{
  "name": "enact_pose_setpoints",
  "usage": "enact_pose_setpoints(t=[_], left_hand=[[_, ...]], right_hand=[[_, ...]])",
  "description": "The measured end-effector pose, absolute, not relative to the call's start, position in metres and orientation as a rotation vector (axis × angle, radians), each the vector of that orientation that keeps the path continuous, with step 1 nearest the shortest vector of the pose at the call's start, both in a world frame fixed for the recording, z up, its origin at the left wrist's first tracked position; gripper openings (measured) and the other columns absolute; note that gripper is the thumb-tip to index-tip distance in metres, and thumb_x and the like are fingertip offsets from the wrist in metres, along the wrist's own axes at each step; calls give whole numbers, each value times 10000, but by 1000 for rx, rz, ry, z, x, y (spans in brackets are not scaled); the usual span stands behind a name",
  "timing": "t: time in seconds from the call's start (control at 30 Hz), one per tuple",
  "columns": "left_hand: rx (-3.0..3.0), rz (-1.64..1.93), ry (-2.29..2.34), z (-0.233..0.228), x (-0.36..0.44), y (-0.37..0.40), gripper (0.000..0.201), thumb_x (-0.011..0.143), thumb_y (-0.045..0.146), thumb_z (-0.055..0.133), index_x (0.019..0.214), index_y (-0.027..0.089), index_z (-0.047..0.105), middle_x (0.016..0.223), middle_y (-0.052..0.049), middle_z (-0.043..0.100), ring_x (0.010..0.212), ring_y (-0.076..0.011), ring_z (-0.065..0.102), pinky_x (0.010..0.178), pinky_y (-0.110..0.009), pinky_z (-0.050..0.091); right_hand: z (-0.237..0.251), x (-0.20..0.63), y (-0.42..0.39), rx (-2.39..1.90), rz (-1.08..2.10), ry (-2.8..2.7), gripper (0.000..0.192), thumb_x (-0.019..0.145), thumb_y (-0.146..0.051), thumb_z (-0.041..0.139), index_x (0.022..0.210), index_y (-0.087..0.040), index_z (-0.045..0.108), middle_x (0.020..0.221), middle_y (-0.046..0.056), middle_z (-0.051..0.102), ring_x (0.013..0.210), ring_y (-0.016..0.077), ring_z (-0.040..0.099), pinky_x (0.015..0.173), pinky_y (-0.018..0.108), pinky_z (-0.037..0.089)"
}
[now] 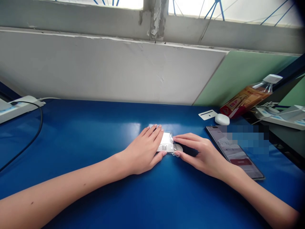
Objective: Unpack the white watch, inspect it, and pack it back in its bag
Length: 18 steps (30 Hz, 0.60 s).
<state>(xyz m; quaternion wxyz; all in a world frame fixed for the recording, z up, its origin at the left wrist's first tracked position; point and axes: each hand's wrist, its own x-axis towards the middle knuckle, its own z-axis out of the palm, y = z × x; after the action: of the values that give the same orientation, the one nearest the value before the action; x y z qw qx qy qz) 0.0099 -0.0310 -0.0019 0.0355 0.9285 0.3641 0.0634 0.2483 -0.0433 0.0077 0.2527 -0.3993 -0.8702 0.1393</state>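
Phone [234, 152] screen partly blurred; packet [166, 143] half under left hand [143, 151].

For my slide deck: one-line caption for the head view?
Both hands press a small clear packet on a blue table.

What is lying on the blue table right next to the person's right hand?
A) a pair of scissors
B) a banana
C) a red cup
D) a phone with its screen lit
D: a phone with a lit screen lies flat on the blue table, just beside the right hand, which touches a small clear packet.
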Motion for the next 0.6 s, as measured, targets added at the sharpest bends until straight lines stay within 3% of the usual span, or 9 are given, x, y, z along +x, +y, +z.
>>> enact_pose_setpoints(t=[0.23, 0.6], left_hand=[[2854, 204, 1125, -2, 10, -31, 665, 992, 491, 295, 1463, 22, 272, 1520, -212, 309, 1422, -338, 250, 1143, -459, 212], [2858, 216, 1130, -1, 11, -31, 657, 993, 487, 290, 1459, 24, 275, 1517, -208, 318, 1418, -330, 262, 1135, -451, 222]], right_hand=[[5, 247, -45, -1077, 294, -2425, 320, 893, -210, 563, 1198, -147, 635, 1193, 112, 664, 1074, 232, 606, 903, 371, 533], [6, 245, -51, -1031, 159, -2569, 393, 920, -153, 481, 1300, -96, 565, 1337, 135, 591, 1317, 283, 452, 1030, 448, 482]])
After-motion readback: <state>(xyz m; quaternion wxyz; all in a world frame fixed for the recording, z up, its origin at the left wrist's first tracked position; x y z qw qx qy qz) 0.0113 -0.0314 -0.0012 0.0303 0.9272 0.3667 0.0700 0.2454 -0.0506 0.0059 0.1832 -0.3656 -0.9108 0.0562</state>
